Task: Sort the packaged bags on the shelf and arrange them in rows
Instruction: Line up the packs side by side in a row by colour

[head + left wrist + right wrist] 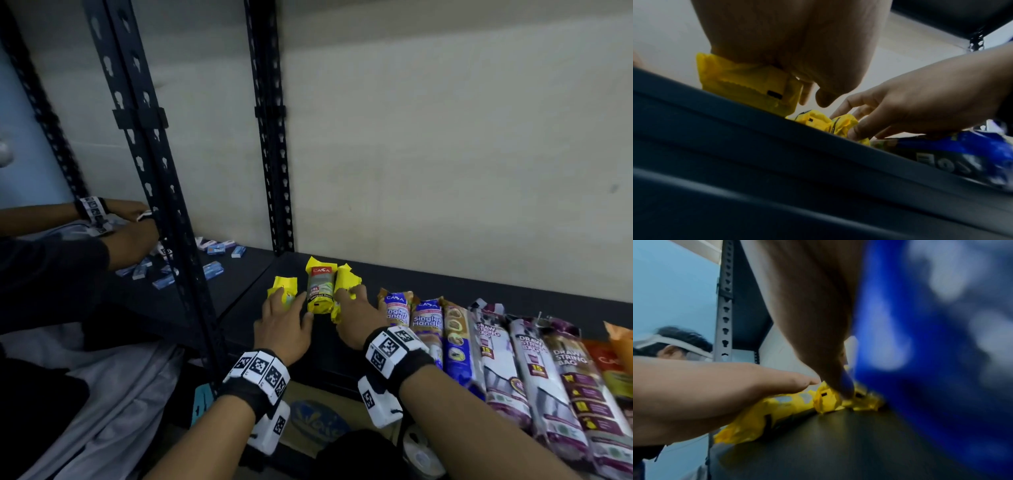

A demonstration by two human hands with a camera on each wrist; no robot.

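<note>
Three short yellow packs lie side by side on the black shelf (445, 286). My left hand (286, 301) rests over the left yellow pack (283, 286), fingers fairly straight, thumb reaching toward the middle pack (320, 291), whose label faces up. My right hand (349, 299) pinches the crumpled right yellow pack (344, 279) between thumb and arched fingertips. The left wrist view shows the left pack (748, 84) under my palm and the right hand (920, 105) on the right pack (844, 125). In the right wrist view my thumb presses on the yellow pack (828, 399).
A row of long packs runs along the shelf to the right: Singlet Handle packs (397, 310), a blue pack (457, 346), Draw String Bag packs (496, 356). Black slotted uprights (161, 205) stand on the left. Beyond them another person's hands (130, 233) handle small blue boxes (212, 248).
</note>
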